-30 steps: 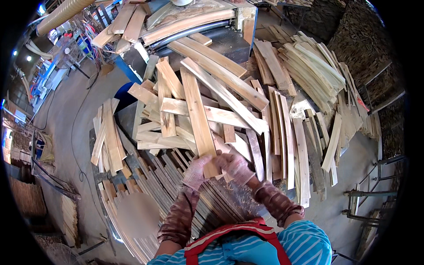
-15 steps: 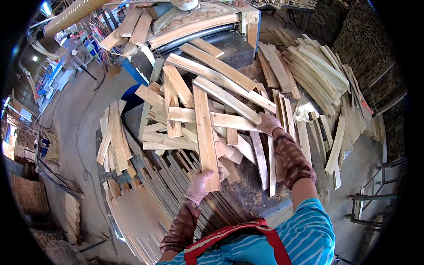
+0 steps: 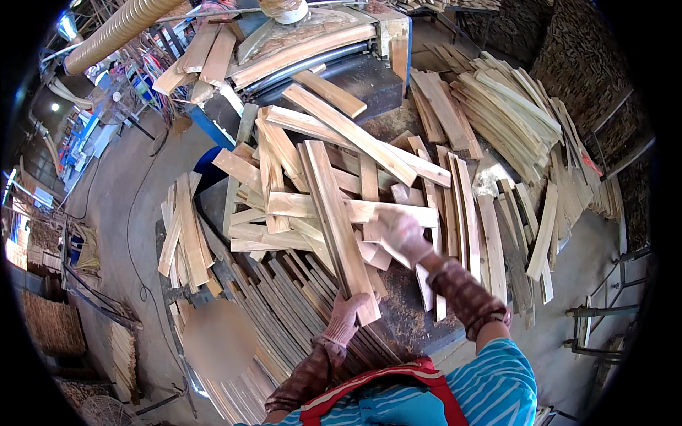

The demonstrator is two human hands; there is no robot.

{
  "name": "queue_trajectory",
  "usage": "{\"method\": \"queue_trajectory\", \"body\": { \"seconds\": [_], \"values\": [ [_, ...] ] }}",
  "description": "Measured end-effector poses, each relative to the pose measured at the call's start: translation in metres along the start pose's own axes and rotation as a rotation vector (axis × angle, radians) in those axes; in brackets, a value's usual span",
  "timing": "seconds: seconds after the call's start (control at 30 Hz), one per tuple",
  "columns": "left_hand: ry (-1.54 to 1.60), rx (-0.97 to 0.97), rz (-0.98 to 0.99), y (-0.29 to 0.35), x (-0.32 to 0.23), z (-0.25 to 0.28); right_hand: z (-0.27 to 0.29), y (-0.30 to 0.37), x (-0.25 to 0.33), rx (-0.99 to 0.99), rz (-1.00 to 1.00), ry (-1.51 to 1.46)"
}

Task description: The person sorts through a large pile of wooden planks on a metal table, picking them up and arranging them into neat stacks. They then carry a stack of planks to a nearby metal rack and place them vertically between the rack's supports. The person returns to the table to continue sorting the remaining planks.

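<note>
My left hand [image 3: 348,314], in a pale knitted glove, is closed round the near end of a long wooden plank [image 3: 330,213]. A second board seems to lie along it, edge to edge. The pair slants away from me over the pile. My gloved right hand [image 3: 401,234] is smeared by motion beside a crosswise plank [image 3: 305,204]. Whether its fingers hold anything does not show. Loose planks [image 3: 273,170] lie crossed beneath and beyond my hands. One long slanting plank [image 3: 355,138] rests across the top of them.
A machine with a metal roller [image 3: 305,67] stands beyond the pile, a short plank [image 3: 330,92] before it. Narrow strips [image 3: 284,291] lie in rows at near left. Boards [image 3: 185,227] lean at the left; a large stack [image 3: 504,106] lies at far right. A ribbed hose [image 3: 121,32] hangs upper left.
My right hand has left the slanting plank and moved left. That board now seems to lie along the left hand's plank. Planks by the roller have slid toward me.
</note>
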State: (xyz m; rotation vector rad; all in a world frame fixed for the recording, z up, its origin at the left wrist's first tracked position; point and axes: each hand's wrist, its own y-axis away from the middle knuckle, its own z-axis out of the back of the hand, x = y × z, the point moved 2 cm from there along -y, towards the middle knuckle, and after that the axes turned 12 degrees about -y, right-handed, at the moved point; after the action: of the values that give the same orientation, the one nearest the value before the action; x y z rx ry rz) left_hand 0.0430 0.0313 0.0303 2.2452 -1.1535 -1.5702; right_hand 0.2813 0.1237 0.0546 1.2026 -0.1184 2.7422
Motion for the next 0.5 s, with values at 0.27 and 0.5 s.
{"method": "queue_trajectory", "body": {
  "seconds": [0.27,0.5],
  "values": [
    [-0.134,-0.084,-0.028,0.015,0.001,0.031,0.043,-0.145,-0.093,-0.16,-0.319,0.343],
    [-0.239,-0.165,-0.171,0.017,-0.001,0.027,0.022,-0.019,-0.017,0.178,-0.127,-0.168]
  ]
}}
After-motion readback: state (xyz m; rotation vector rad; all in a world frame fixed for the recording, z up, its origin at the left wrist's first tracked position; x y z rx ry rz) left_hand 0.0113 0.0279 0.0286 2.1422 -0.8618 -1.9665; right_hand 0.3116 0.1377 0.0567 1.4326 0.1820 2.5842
